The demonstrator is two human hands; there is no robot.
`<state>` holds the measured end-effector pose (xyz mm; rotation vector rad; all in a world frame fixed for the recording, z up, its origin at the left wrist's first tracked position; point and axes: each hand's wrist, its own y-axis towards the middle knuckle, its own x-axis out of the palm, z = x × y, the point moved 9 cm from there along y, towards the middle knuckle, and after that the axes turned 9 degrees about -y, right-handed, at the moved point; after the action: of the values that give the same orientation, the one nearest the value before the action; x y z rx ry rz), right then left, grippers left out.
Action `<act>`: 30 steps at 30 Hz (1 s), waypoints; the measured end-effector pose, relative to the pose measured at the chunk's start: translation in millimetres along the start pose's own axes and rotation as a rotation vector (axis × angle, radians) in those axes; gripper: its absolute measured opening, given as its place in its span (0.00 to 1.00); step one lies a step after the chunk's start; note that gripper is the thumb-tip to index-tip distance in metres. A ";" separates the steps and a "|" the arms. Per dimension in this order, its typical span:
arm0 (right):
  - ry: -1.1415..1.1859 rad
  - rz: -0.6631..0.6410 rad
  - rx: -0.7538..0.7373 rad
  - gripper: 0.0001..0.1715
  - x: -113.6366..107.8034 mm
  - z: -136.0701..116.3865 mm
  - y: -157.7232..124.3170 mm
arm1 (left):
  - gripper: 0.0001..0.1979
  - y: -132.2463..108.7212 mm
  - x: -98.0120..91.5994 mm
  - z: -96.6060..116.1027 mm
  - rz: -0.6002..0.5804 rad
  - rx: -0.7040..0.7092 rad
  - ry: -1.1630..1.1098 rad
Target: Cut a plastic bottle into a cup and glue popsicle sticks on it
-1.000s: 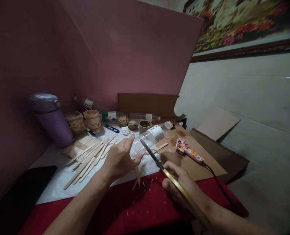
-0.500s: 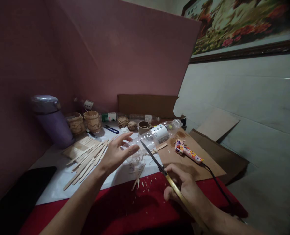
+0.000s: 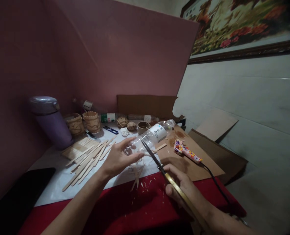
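Note:
My left hand grips the base end of a clear plastic bottle with a white label, held slanted over the table with its cap pointing away to the right. My right hand is closed round the brass handles of long scissors. The dark blades point up and left and their tip meets the bottle's side near my left fingers. Below the bottle lie cut wooden splinters on the white sheet and the red cloth.
A spread of wooden sticks lies left of my hand. At the back stand a purple flask, two small stick-built cups, twine balls and a small cup. A patterned glue gun rests on brown cardboard. A dark phone lies front left.
My left hand has taken hold of the bottle and lifted its base; the bottle has tilted and turned slightly. The scissors stay against its side, and my right hand shifted a little.

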<state>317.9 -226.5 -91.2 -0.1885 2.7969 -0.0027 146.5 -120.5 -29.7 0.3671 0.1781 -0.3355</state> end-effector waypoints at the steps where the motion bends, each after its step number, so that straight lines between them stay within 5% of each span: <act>1: -0.010 -0.002 -0.005 0.36 -0.1 -2.2 0.7 | 0.33 -0.2 0.5 0.1 -0.007 0.016 0.028; 14: -0.023 0.040 0.025 0.42 -1.3 -7.4 -0.4 | 0.30 -1.1 1.7 8.0 -0.002 0.086 0.070; 21: -0.049 0.074 0.044 0.34 -4.1 4.6 -1.3 | 0.30 -2.6 -0.3 18.4 0.032 0.180 0.140; 26: -0.064 0.068 -0.004 0.37 -5.4 -4.8 -7.0 | 0.35 1.3 -7.3 -3.3 0.001 -0.043 -0.199; 30: -0.120 0.041 -0.052 0.33 -5.3 -8.1 -9.1 | 0.36 -0.3 4.9 -18.7 -0.147 -0.242 -0.507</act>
<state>321.4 -235.0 -81.6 -0.1389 2.6821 0.0882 148.9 -115.1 -48.1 0.0224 -0.2518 -0.5348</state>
